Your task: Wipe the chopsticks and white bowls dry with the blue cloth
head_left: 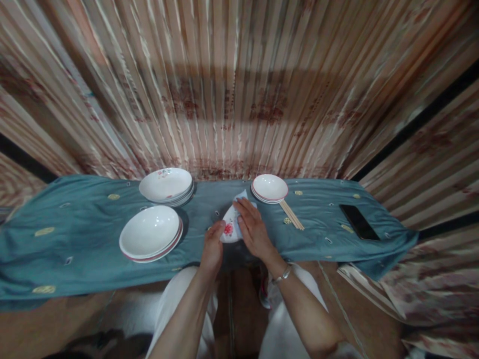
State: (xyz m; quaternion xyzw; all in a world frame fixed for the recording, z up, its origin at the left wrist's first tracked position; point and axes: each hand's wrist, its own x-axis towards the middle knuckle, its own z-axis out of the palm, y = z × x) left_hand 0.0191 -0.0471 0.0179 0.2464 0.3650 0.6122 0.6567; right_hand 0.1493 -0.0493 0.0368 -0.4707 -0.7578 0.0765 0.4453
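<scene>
My left hand [212,248] grips the left edge of a small white dish [226,238] with a red flower on it, thumb on the near face. Over the dish's right side lies a pale blue-white cloth [241,195], pressed there by my right hand [253,228] with its fingers bent over it. Much of the dish is hidden under the cloth and fingers, so I cannot tell whether it is a bowl or a plate. Both hands are above the front middle of the table.
Left of my hands stand a stack of white plates [164,184] and a nearer stack of white bowls [149,232]. Small red-rimmed dishes [270,187] and wooden chopsticks [292,215] lie to the right. Beyond them is a black phone [359,222] on the green tablecloth [90,249]. A curtain [232,99] hangs behind.
</scene>
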